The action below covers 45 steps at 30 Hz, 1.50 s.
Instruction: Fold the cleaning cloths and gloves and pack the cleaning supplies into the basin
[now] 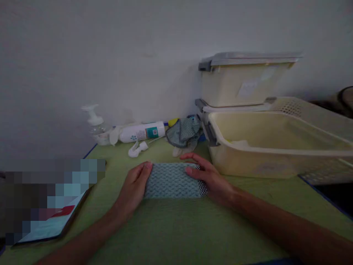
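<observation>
A folded blue-green cloth (171,180) with a wavy woven texture and a dark checkered edge on its right is stretched out flat between my hands over the green table. My left hand (136,184) pinches its left end, thumb on top and the other fingers mostly hidden behind. At the right end, my right hand (212,180) has its thumb on the cloth's face. Its index finger is raised off the far edge, and the fingers beneath are out of sight.
Behind the cloth lie a white bottle (143,131), a white spray nozzle (138,149) and a crumpled grey-blue cloth (184,131). A clear pump bottle (97,127) stands back left. An open cream bin (253,162) and a lidded box (237,86) occupy the right. A blurred-out flat item (44,230) sits left.
</observation>
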Each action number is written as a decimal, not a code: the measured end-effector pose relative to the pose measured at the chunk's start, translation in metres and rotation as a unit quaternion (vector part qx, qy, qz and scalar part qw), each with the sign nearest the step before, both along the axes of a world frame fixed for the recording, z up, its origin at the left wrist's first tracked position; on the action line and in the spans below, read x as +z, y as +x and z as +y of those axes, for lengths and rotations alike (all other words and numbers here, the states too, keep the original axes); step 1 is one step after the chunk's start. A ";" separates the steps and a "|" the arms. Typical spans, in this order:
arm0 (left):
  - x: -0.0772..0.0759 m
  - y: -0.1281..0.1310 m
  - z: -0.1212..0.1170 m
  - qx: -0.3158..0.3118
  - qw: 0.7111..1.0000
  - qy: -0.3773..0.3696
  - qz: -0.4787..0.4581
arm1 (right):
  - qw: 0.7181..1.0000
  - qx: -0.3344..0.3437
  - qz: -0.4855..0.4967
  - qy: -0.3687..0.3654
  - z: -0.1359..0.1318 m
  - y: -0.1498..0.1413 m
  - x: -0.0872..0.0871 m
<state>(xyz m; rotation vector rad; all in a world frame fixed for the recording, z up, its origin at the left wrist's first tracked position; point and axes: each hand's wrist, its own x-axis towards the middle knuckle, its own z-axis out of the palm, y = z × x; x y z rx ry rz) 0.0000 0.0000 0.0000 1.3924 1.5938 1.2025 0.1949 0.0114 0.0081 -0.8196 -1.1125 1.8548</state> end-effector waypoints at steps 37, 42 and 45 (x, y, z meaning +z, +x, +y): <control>-0.002 0.004 0.007 -0.052 0.989 -0.099 -0.101 | 0.973 0.230 0.028 -0.005 0.015 0.019 -0.007; 0.003 0.006 0.004 -0.144 0.978 -0.131 -0.072 | 0.939 0.339 0.015 0.063 0.015 0.022 -0.007; 0.003 0.006 0.003 -0.171 0.974 -0.133 -0.066 | 0.930 0.353 0.002 0.101 0.015 0.022 -0.004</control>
